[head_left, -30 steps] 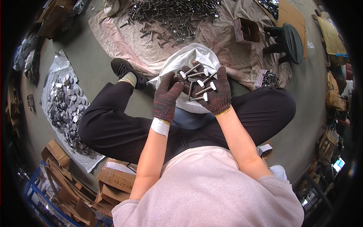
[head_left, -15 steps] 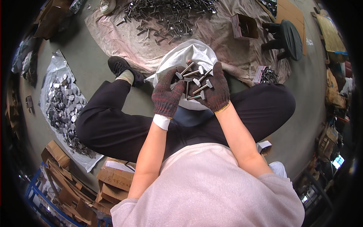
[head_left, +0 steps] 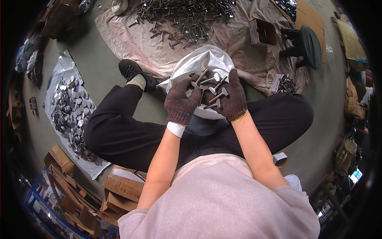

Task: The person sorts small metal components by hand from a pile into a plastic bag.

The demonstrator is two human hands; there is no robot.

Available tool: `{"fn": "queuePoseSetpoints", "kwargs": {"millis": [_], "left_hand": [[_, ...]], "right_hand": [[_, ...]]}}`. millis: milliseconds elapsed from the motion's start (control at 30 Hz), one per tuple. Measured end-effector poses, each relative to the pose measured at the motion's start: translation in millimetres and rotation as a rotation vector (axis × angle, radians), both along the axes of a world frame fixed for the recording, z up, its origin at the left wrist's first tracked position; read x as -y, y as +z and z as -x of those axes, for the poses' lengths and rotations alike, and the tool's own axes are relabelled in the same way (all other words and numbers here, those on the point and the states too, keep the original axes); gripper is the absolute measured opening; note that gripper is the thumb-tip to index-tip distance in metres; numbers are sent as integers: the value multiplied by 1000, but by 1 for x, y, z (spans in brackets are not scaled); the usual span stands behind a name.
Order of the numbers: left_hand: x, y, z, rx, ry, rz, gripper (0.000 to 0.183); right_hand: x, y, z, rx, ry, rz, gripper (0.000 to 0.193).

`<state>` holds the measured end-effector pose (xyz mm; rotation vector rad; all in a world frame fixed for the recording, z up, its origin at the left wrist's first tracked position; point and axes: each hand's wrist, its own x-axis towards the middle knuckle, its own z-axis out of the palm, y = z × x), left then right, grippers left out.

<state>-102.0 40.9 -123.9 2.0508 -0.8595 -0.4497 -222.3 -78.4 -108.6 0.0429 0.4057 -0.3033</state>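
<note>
Both hands wear dark knitted work gloves with red flecks. My left hand (head_left: pixel 181 103) and my right hand (head_left: pixel 235 99) are cupped together, fingers curled around a loose handful of T-shaped metal bolts (head_left: pixel 217 96). These bolts point in different directions, their pale flat heads showing among the shafts. Just beneath and beyond the gloves a white woven sack (head_left: pixel 205 57) lies open between my legs. Gloves and bolts hide most of its inside.
A big heap of similar bolts (head_left: pixel 183 18) covers a stained cloth (head_left: pixel 119 32) ahead. Round metal discs (head_left: pixel 71 107) lie on plastic sheeting at left. To the right are a cardboard box (head_left: pixel 262 32), a dark stool (head_left: pixel 310 46) and a small box of bolts (head_left: pixel 285 84). Flattened cartons (head_left: pixel 123 185) lie behind left.
The whole view has shifted slightly, so everything appears a little farther right and lower. Both hands still cup the bolts over the sack, and a few bolts have tilted slightly.
</note>
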Motion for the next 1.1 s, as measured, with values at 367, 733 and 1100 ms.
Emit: {"fn": "queuePoseSetpoints", "kwargs": {"millis": [367, 733, 1100], "left_hand": [[-4, 1, -5, -68, 34, 38, 34], [2, 10, 6, -147, -96, 253, 39], [3, -5, -7, -604, 261, 235, 38]], "right_hand": [[3, -17, -14, -849, 248, 542, 56], [22, 37, -5, -731, 217, 1005, 25], [196, 154, 211, -1183, -822, 1247, 19]]}}
